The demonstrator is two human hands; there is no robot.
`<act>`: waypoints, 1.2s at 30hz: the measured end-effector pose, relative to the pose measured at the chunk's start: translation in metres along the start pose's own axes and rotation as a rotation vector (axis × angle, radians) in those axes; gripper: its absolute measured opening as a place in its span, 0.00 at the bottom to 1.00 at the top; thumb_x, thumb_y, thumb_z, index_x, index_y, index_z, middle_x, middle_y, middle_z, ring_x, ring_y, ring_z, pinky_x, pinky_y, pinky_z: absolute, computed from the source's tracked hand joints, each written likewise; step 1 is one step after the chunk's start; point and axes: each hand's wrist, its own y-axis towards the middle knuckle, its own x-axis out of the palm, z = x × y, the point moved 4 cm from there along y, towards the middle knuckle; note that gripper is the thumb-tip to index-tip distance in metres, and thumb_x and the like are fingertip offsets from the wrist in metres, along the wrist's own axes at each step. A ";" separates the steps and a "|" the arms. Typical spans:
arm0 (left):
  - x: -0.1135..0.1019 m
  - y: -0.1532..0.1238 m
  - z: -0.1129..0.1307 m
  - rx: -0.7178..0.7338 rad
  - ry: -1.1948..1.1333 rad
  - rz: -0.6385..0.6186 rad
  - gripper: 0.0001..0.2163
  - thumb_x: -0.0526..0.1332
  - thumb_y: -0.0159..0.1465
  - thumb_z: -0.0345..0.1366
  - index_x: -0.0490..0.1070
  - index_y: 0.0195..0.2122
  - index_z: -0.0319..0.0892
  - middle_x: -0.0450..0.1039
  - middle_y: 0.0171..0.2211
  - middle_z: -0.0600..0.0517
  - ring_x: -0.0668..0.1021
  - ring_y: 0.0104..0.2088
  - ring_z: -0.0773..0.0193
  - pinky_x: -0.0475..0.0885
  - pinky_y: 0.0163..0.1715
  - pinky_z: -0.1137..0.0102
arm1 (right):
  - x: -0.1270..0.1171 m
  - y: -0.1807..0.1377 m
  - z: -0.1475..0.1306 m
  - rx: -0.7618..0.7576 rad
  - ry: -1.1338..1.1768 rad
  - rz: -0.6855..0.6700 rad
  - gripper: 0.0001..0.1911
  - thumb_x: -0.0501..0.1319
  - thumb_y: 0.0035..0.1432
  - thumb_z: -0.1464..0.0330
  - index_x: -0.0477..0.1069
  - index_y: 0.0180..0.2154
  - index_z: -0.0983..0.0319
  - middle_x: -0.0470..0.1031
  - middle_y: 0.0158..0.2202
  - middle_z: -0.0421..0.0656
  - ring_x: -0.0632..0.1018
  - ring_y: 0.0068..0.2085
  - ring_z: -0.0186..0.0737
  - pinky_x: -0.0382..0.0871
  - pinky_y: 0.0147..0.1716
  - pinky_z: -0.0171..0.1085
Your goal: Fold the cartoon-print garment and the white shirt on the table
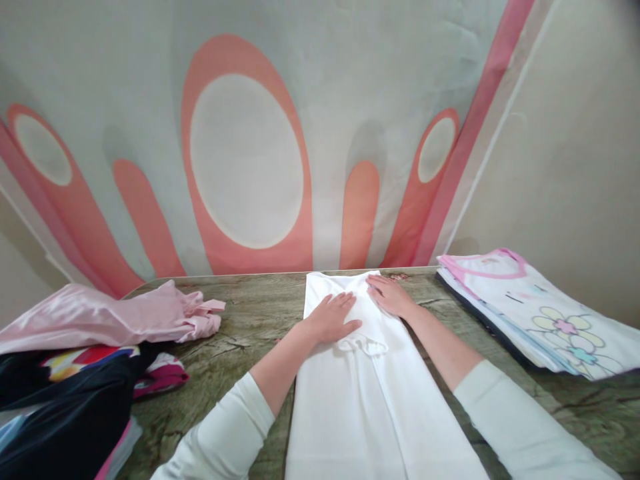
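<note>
A white garment [350,413] lies lengthwise on the table, its sides folded inward into a long strip that runs out of view at the bottom. A gathered, ruffled cuff [367,345] rests on its middle. My left hand [333,319] lies flat on the upper part of the cloth, fingers stretched out. Farther up, my right hand [390,295] rests on the garment's upper right edge near the neckline, its fingers extended. Neither hand grips anything. The hidden underside of the garment cannot be made out.
On the left is a loose heap of clothes, with a pink garment [115,317] on top and a dark one [75,413] below. A stack of folded shirts [550,313] stands at the right. The wood-patterned table [250,300] ends at a wall hanging [330,100].
</note>
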 end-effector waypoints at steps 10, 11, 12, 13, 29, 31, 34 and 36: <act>-0.012 -0.022 0.026 0.059 0.025 0.090 0.24 0.35 0.69 0.45 0.45 0.64 0.44 0.43 0.65 0.52 0.46 0.64 0.63 0.41 0.60 0.62 | -0.022 -0.021 -0.016 -0.015 0.083 0.083 0.25 0.43 0.61 0.65 0.59 0.58 0.64 0.61 0.59 0.46 0.62 0.59 0.39 0.54 0.58 0.41; -0.011 -0.027 0.029 0.069 0.016 0.078 0.24 0.35 0.69 0.45 0.44 0.64 0.45 0.42 0.65 0.52 0.46 0.64 0.63 0.40 0.60 0.62 | -0.023 -0.029 -0.024 -0.073 0.096 0.055 0.25 0.44 0.61 0.65 0.58 0.59 0.63 0.59 0.60 0.45 0.61 0.60 0.39 0.53 0.59 0.42; -0.009 -0.032 0.032 0.071 0.007 0.061 0.24 0.35 0.69 0.45 0.43 0.64 0.45 0.41 0.65 0.52 0.46 0.64 0.63 0.40 0.60 0.63 | -0.022 -0.038 -0.033 -0.137 0.104 0.023 0.26 0.45 0.61 0.64 0.57 0.59 0.63 0.57 0.61 0.45 0.59 0.61 0.39 0.52 0.59 0.42; -0.007 -0.037 0.034 0.066 -0.001 0.043 0.24 0.35 0.69 0.46 0.42 0.65 0.45 0.41 0.65 0.52 0.45 0.64 0.63 0.40 0.60 0.63 | -0.021 -0.047 -0.042 -0.195 0.104 -0.013 0.26 0.45 0.62 0.64 0.56 0.60 0.63 0.55 0.62 0.44 0.57 0.62 0.39 0.50 0.60 0.42; -0.004 -0.107 0.035 -0.148 0.043 0.118 0.27 0.36 0.68 0.50 0.46 0.63 0.41 0.41 0.65 0.48 0.45 0.64 0.61 0.41 0.61 0.62 | -0.037 -0.107 -0.081 -0.216 0.045 -0.119 0.28 0.41 0.64 0.55 0.56 0.60 0.60 0.53 0.63 0.44 0.54 0.63 0.42 0.46 0.61 0.46; -0.002 -0.116 0.032 -0.180 0.051 0.119 0.27 0.36 0.68 0.49 0.46 0.63 0.41 0.41 0.65 0.48 0.45 0.64 0.60 0.41 0.61 0.61 | -0.041 -0.124 -0.093 -0.258 0.034 -0.175 0.29 0.42 0.63 0.53 0.51 0.62 0.58 0.48 0.64 0.42 0.50 0.64 0.43 0.43 0.61 0.46; 0.001 -0.127 0.030 -0.201 0.073 0.098 0.26 0.37 0.68 0.48 0.46 0.64 0.41 0.42 0.65 0.47 0.47 0.64 0.60 0.43 0.60 0.60 | -0.039 -0.147 -0.104 -0.285 0.009 -0.259 0.32 0.43 0.62 0.52 0.44 0.64 0.57 0.44 0.65 0.40 0.47 0.64 0.44 0.40 0.62 0.48; 0.003 -0.132 0.028 -0.224 0.091 0.089 0.26 0.38 0.68 0.48 0.46 0.64 0.41 0.42 0.65 0.47 0.48 0.64 0.58 0.44 0.60 0.59 | -0.035 -0.155 -0.104 -0.279 -0.006 -0.289 0.33 0.44 0.62 0.51 0.42 0.64 0.57 0.44 0.65 0.42 0.47 0.64 0.45 0.39 0.62 0.50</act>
